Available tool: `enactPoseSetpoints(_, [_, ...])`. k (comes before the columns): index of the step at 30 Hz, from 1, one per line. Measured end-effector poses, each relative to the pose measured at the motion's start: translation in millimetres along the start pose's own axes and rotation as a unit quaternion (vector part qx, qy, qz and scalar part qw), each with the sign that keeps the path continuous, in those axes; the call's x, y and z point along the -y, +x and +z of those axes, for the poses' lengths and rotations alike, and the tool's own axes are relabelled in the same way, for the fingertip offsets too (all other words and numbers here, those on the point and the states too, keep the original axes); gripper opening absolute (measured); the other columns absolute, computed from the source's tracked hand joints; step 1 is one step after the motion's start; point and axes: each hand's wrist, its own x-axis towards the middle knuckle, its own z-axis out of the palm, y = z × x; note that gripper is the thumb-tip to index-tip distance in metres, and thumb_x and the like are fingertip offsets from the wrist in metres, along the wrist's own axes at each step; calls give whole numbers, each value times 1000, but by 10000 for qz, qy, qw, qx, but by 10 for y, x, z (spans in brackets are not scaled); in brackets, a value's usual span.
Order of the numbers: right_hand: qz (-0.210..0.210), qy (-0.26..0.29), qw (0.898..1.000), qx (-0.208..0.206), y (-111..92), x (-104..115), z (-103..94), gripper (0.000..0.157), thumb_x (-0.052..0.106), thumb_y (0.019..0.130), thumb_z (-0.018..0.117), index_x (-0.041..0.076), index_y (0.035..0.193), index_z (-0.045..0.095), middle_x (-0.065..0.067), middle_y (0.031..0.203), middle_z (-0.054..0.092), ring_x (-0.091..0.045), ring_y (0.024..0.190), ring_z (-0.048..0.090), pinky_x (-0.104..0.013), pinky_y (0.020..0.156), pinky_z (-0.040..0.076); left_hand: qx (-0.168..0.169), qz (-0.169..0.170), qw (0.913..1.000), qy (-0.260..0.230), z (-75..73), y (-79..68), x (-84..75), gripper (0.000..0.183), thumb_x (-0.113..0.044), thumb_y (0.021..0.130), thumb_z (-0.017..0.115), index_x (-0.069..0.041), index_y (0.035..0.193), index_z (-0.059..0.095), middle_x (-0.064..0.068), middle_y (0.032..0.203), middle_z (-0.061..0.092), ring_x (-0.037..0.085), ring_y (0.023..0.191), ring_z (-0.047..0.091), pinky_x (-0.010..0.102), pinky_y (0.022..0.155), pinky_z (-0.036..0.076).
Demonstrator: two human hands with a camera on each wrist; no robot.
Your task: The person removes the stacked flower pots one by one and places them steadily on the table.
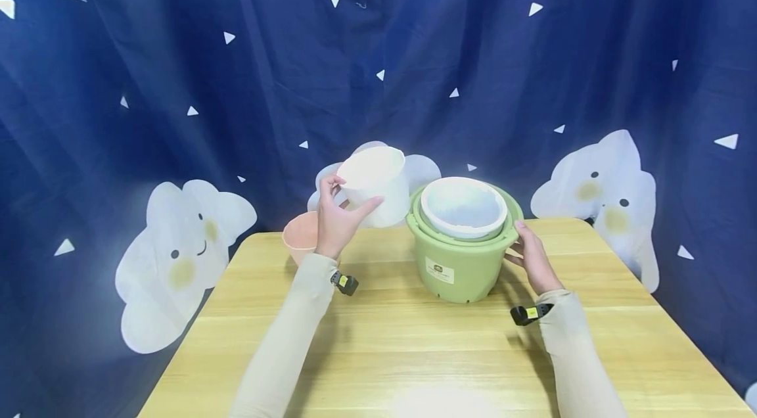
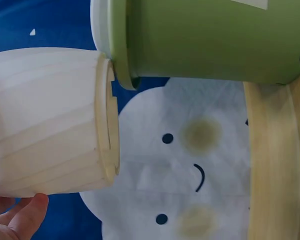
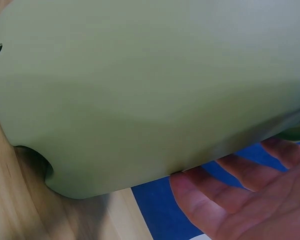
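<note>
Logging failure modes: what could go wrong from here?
1. The left hand holds the white pot up by one side, so it might slip.
2. The white pot's base is close to the green pot; a sideways move could knock them.
3. The pink pot looks near the left hand; lowering that hand might bump it.
</note>
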Motion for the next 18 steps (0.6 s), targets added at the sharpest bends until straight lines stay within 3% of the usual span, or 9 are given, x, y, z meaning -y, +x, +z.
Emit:
enactPoseSetpoints(8, [41, 49, 10000, -49, -4, -5, -5, 69, 59, 103, 22, 12, 152, 32, -13, 155, 37, 14, 101, 56, -14, 85, 53, -126, -24, 9997, 210, -79, 34, 402, 76, -45, 62, 92, -20, 112, 41, -4, 136, 49, 14, 130, 50, 39, 102, 53])
enactPoseSetpoints(15, [-59, 34, 10000, -48, -9, -22, -1, 67, 61, 102, 24, 16, 149, 37, 11, 135, 51, 12, 103, 58, -14, 86, 54, -29, -356, 9980, 515, -92, -51, 575, 77, -51, 62, 91, -21, 112, 41, -6, 145, 44, 17, 136, 46, 42, 106, 51])
enactPoseSetpoints(18, [-91, 25, 9999, -51, -14, -16, -2, 68, 61, 102, 24, 15, 150, 36, 13, 134, 51, 12, 103, 58, -14, 86, 54, 49, -297, 9971, 702, -80, -65, 640, 78, -51, 62, 90, -19, 113, 40, -2, 146, 44, 21, 137, 47, 45, 105, 51])
